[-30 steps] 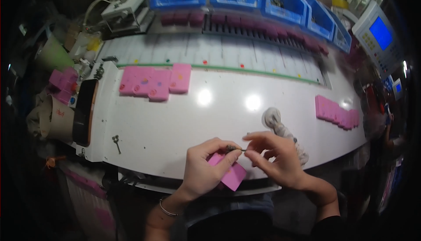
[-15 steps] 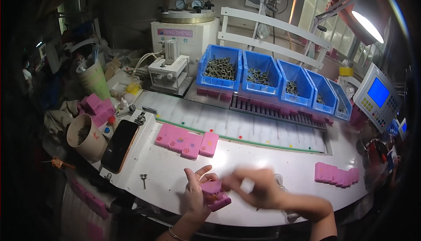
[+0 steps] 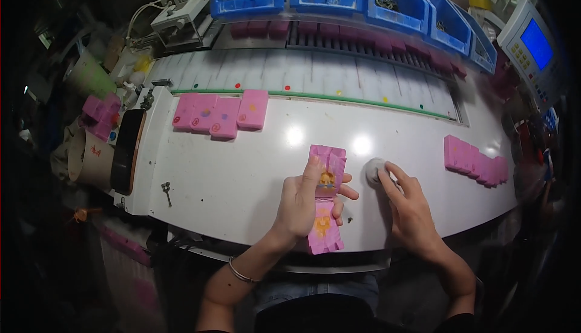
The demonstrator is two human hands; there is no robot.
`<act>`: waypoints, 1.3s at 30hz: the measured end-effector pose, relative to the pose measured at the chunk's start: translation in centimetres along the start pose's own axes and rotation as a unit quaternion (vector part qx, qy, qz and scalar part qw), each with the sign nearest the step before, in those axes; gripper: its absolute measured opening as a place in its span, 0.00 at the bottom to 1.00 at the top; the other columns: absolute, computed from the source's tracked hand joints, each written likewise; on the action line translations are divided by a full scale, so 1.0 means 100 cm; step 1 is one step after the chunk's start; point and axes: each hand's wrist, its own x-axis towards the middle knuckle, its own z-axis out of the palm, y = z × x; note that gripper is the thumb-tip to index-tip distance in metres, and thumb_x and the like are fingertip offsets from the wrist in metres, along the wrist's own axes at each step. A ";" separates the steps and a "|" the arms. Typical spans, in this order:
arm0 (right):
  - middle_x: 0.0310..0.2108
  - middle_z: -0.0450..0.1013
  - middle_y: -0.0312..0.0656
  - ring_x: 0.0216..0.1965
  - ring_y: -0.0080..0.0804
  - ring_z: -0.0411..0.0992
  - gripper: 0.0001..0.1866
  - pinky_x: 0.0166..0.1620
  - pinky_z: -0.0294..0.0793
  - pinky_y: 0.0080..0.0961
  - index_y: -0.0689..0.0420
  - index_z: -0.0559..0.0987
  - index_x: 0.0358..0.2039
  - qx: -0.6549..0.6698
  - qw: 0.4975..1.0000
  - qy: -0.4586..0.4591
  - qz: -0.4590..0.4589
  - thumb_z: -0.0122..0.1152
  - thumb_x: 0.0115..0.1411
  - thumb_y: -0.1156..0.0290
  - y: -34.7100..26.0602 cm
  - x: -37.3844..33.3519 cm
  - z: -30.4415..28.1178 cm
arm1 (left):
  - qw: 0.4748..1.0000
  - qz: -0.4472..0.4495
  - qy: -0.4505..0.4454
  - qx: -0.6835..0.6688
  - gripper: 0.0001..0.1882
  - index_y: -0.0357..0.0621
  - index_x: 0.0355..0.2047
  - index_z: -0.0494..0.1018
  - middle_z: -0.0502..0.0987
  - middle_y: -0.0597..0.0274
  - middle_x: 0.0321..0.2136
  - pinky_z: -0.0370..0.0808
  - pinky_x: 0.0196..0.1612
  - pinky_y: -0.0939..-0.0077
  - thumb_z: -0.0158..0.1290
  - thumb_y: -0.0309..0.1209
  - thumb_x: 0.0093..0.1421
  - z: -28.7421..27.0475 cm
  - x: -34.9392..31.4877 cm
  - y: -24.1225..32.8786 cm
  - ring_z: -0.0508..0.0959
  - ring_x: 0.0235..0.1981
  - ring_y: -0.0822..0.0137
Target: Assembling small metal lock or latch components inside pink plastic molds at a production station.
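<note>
My left hand point(image 3: 298, 203) holds a pink rubber mould point(image 3: 327, 158) opened into two halves, one above the other. Orange-yellow stained hollows show on both inner faces, and the thumb presses on the upper half. To the right, the fingertips of my right hand point(image 3: 413, 209) close on a small round grey-white thing point(image 3: 374, 168) resting on the white table point(image 3: 254, 169). Its far side shows, while my fingers cover part of the rest; its exact kind is unclear. A small dark speck point(image 3: 350, 220) lies between the hands.
Pink mould blocks point(image 3: 207, 115) lie at the left, with another row point(image 3: 475, 158) at the right. A small metal piece point(image 3: 167, 193) sits near a dark phone point(image 3: 129, 151). Behind the lit white panel point(image 3: 266, 74) stand blue bins point(image 3: 327, 3) of small metal parts. A screened device point(image 3: 532, 45) stands far right.
The view has tilted downward. The mould in my left hand has gone from partly folded to spread open. My right hand has left the mould and come to the round grey-white thing.
</note>
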 end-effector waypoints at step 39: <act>0.54 0.63 0.48 0.44 0.44 0.64 0.37 0.46 0.65 0.32 0.62 0.67 0.53 0.053 0.995 0.033 -0.079 0.54 0.35 0.86 -0.023 -0.015 -0.003 | 0.986 0.096 0.070 0.120 0.31 0.29 0.37 0.70 0.76 0.47 0.29 0.75 0.27 0.76 0.29 0.49 0.65 0.005 -0.001 -0.012 0.76 0.22 0.66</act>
